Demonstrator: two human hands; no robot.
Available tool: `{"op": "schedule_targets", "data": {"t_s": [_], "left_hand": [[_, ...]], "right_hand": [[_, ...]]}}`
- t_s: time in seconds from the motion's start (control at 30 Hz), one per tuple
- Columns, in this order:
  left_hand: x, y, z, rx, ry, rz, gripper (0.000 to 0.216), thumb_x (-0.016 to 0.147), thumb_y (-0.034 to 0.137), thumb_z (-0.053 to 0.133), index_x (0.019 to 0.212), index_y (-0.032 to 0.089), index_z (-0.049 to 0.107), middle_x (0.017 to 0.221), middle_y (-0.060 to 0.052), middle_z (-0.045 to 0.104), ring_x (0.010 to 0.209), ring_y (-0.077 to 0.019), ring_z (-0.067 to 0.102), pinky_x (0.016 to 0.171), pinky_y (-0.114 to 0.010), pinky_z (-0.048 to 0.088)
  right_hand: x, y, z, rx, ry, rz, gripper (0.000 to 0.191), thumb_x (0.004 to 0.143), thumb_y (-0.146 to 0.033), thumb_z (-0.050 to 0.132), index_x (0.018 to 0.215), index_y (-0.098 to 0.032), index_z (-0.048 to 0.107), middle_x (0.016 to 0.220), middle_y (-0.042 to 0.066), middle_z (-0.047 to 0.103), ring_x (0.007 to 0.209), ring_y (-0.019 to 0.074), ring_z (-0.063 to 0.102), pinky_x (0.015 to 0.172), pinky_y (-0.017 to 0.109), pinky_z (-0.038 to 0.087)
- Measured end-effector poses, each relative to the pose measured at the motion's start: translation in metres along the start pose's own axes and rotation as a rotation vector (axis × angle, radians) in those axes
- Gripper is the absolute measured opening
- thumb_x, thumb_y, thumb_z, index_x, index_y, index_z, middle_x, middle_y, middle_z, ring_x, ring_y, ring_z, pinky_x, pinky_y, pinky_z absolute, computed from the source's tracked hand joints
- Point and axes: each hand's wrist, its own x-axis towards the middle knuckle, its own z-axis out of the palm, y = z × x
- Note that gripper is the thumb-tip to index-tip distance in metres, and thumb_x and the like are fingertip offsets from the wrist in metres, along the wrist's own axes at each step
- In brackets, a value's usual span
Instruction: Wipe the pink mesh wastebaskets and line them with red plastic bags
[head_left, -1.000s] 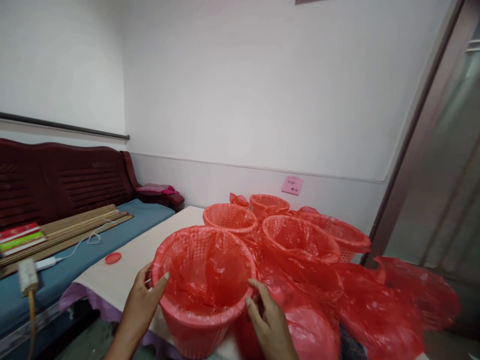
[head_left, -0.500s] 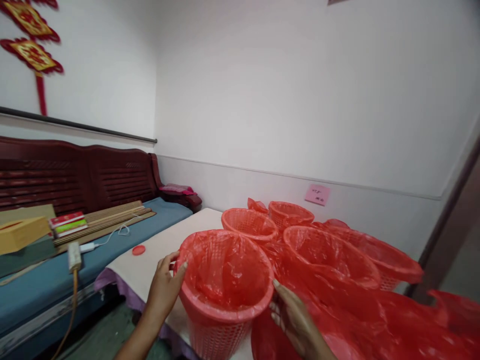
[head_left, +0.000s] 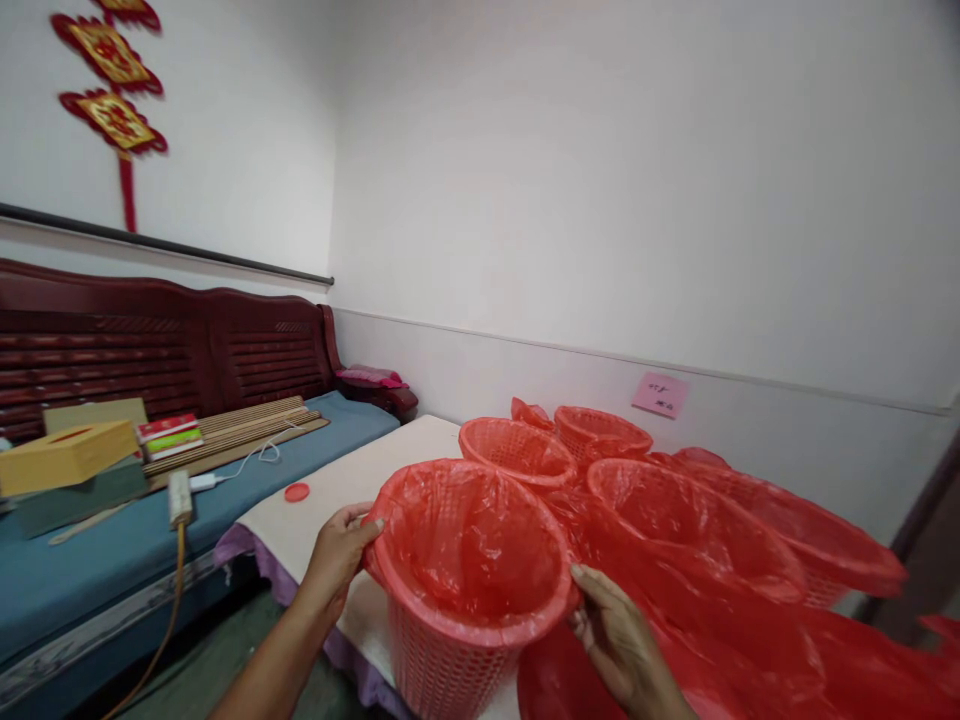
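A red plastic mesh basket lined with a thin red plastic bag stands at the table's near edge. My left hand grips its left rim, thumb hooked over the bag's folded edge. My right hand is closed on the right rim, fingers pressed on the bag there. Behind it stand more red baskets: one unlined, a smaller one farther back, and lined ones to the right.
The table has a cream top and purple cloth edge; a small red lid lies on it. Loose red bags pile at right. At left, a wooden bench with blue pad carries boxes, books, slats and a power strip.
The view has swung left, bringing the bench and wall ornament into sight. Both hands stay on the front basket's rim, and the right hand has closed more firmly on it.
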Motion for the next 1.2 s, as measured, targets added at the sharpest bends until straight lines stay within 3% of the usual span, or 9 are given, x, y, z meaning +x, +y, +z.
{"op": "schedule_targets", "data": {"t_s": [0.17,0.4,0.63,0.87,0.97,1.1,1.2], "left_hand": [[0.01,0.009,0.011,0.171,0.046,0.213,0.033,0.057,0.027,0.065,0.089,0.018,0.062,0.076,0.0,0.067,0.063,-0.0158,0.061,0.059,-0.028,0.048],[0.012,0.018,0.029,0.369,-0.006,0.365,0.023,0.067,0.023,0.058,0.089,0.02,0.066,0.086,-0.002,0.069,0.065,-0.0159,0.06,0.066,-0.029,0.048],[0.009,0.023,0.045,0.427,-0.052,0.431,0.021,0.065,0.02,0.059,0.083,0.023,0.067,0.091,-0.003,0.065,0.085,-0.0212,0.059,0.085,-0.036,0.044],[0.018,0.032,0.044,0.236,-0.067,0.183,0.034,0.063,0.031,0.06,0.093,0.015,0.063,0.087,-0.006,0.068,0.063,-0.0152,0.06,0.059,-0.028,0.046],[0.008,0.04,0.044,0.192,-0.137,0.128,0.049,0.061,0.035,0.065,0.105,0.013,0.06,0.093,-0.008,0.069,0.066,-0.0159,0.063,0.059,-0.028,0.048],[-0.022,0.039,0.04,0.156,-0.242,0.116,0.069,0.061,0.04,0.072,0.122,0.014,0.054,0.114,-0.014,0.066,0.097,-0.0247,0.065,0.078,-0.037,0.053],[-0.048,0.028,0.03,0.198,-0.343,0.164,0.066,0.066,0.033,0.072,0.129,0.02,0.054,0.128,-0.012,0.061,0.121,-0.0271,0.056,0.101,-0.04,0.043]], "right_hand": [[0.01,-0.01,-0.002,-0.496,0.034,-0.349,0.029,0.069,-0.045,0.067,0.064,-0.02,0.055,0.049,-0.008,0.045,0.045,0.0088,0.039,0.045,0.023,0.032],[0.009,-0.029,0.02,-0.931,0.053,-0.621,0.021,0.076,-0.041,0.055,0.066,-0.023,0.051,0.057,-0.005,0.05,0.056,0.0142,0.046,0.059,0.028,0.033],[0.017,-0.03,0.05,-0.646,-0.088,-0.548,0.022,0.069,-0.039,0.062,0.061,-0.023,0.05,0.055,-0.005,0.051,0.053,0.0137,0.047,0.057,0.027,0.034],[0.023,-0.028,0.057,-0.433,-0.092,-0.404,0.027,0.065,-0.045,0.066,0.067,-0.022,0.053,0.052,-0.007,0.05,0.046,0.0104,0.042,0.049,0.024,0.032],[0.019,-0.027,0.058,-0.39,-0.092,-0.389,0.026,0.064,-0.042,0.069,0.064,-0.02,0.054,0.051,-0.008,0.048,0.047,0.0092,0.04,0.049,0.023,0.03],[0.011,-0.029,0.056,-0.304,-0.078,-0.348,0.024,0.065,-0.039,0.071,0.066,-0.02,0.057,0.054,-0.006,0.053,0.049,0.01,0.044,0.05,0.023,0.034],[0.007,-0.034,0.054,-0.203,-0.054,-0.293,0.022,0.065,-0.036,0.071,0.068,-0.019,0.058,0.056,-0.005,0.055,0.05,0.0102,0.047,0.05,0.023,0.039]]}}
